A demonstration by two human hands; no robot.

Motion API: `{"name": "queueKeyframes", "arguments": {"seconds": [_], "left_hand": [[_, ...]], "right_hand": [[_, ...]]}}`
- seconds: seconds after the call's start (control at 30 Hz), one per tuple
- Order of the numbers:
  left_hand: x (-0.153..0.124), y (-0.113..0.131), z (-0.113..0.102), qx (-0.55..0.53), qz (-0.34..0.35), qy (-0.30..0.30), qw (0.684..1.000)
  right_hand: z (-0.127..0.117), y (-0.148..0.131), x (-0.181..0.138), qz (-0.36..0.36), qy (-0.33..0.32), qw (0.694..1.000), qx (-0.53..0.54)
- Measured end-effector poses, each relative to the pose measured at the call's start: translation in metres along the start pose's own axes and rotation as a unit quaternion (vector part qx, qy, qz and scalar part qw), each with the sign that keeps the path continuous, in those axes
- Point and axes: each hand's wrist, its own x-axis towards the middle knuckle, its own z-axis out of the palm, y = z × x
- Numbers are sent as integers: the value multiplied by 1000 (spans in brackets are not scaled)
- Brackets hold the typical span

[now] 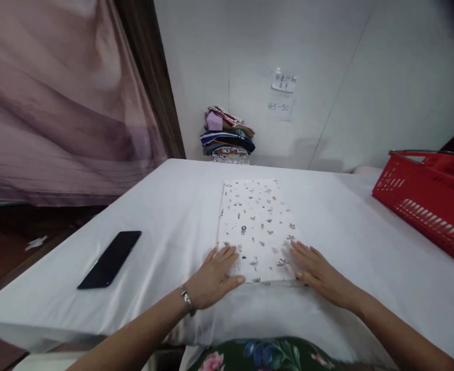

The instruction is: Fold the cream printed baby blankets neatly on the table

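A folded white cloth (256, 221) printed with small plants and flamingos lies flat on the white-covered table (173, 206), straight in front of me. My left hand (215, 275) rests on its near left corner, fingers stretched out and a bracelet on the wrist. At the near right edge of the cloth, my right hand (319, 270) touches it with outstretched fingertips. Neither hand grips anything.
To the left lies a black phone (111, 257). A red plastic basket (435, 196) stands at the right. Folded clothes (229, 135) are stacked beyond the far edge, below paper notes (283, 93) on the wall. A pink curtain (65, 103) hangs on the left.
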Motion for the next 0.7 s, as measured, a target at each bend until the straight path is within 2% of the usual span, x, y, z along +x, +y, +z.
{"name": "queueKeyframes", "arguments": {"seconds": [0.1, 0.17, 0.27, 0.33, 0.47, 0.57, 0.7], "left_hand": [[33, 4, -15, 1, -36, 51, 998], [59, 0, -16, 26, -59, 75, 995], [82, -16, -2, 59, -129, 51, 989], [83, -27, 9, 65, -149, 37, 986], [72, -34, 21, 64, -142, 51, 986], [75, -31, 14, 47, -158, 43, 985], [108, -37, -4, 65, -158, 85, 982]], "right_hand": [[-10, 4, 42, 40, 50, 998, -8], [-9, 11, 73, 74, 77, 994, -36], [4, 26, 105, 108, 82, 988, -78], [16, 36, 112, 113, 72, 987, -91], [30, 46, 104, 110, 71, 986, -105], [24, 42, 106, 107, 56, 987, -102], [0, 38, 136, 118, 63, 985, -107]]}}
